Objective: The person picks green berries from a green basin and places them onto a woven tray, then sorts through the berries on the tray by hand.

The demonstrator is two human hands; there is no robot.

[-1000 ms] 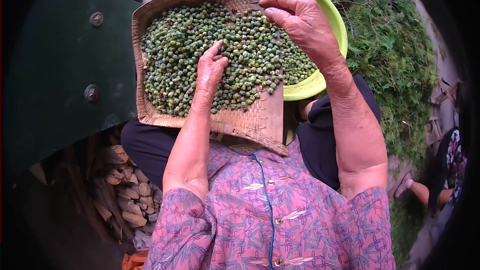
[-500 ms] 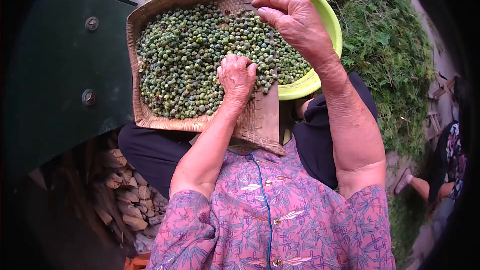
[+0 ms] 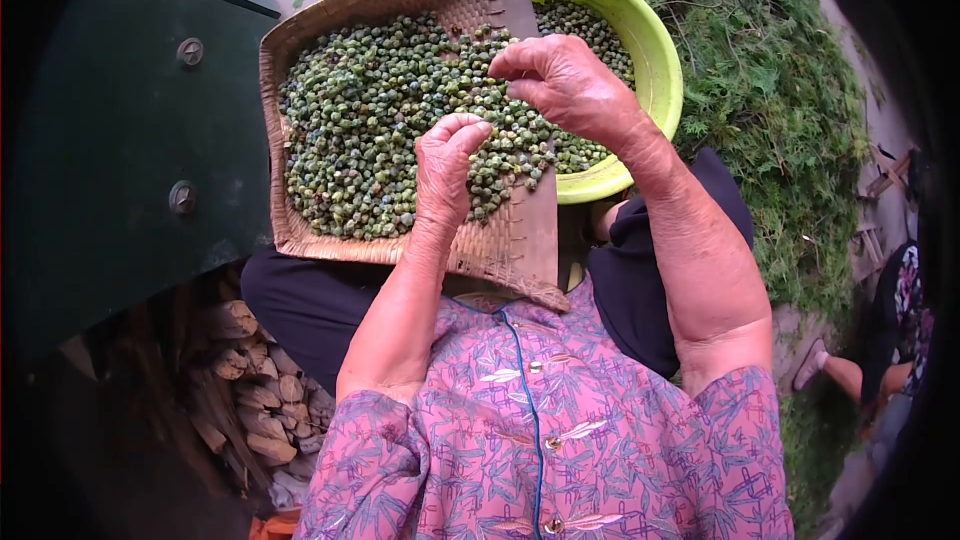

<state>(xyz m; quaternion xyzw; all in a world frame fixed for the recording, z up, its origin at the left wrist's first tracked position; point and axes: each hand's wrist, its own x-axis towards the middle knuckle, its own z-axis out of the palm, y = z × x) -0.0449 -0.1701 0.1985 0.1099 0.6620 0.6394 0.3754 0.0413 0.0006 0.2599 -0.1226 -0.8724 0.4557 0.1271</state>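
A shallow woven basket (image 3: pixel 277 190) lies across my lap, heaped with small round green berries or cones (image 3: pixel 350 120). My left hand (image 3: pixel 445 165) is just over the heap, thumb and fingertips pinched together; anything between them is too small to make out. Above the heap's right side, my right hand (image 3: pixel 580 90) is closed, its thumb near the curled fingers, and I cannot see what it holds. Beyond the basket's flat right edge (image 3: pixel 535 215), partly under it, stands a yellow-green basin (image 3: pixel 655 70) containing more of the same round pieces.
Cut green conifer-like foliage (image 3: pixel 770 100) covers the ground on the right. A dark green panel with metal studs (image 3: pixel 110 130) stands at left, above stacked split firewood (image 3: pixel 260 395). At the far right, another person's leg and shoe (image 3: pixel 812 362) show.
My left hand has lifted from the heap and turned, shifting slightly left. My right hand has moved down and left, from over the basin's side toward the basket, uncovering more of the basin's contents.
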